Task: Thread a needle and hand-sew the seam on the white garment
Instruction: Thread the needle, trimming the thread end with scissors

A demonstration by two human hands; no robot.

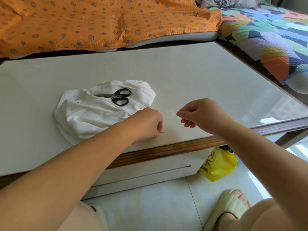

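A crumpled white garment (93, 114) lies on the white table (200, 77), left of centre. My left hand (146, 124) hovers at the garment's right edge with its fingers curled, pinching a thin needle (162, 132) whose tip pokes out to the right. My right hand (200, 114) is just to the right and pinches a pale white thread (168, 112) between thumb and forefinger. The thread runs loosely between the two hands and is faint against the tabletop.
Black-handled scissors (116, 97) lie closed on top of the garment. An orange patterned blanket (100, 22) covers the sofa behind the table, and a multicoloured quilt (270, 35) lies at the right. A yellow plastic bag (218, 164) sits on the floor under the table's front edge.
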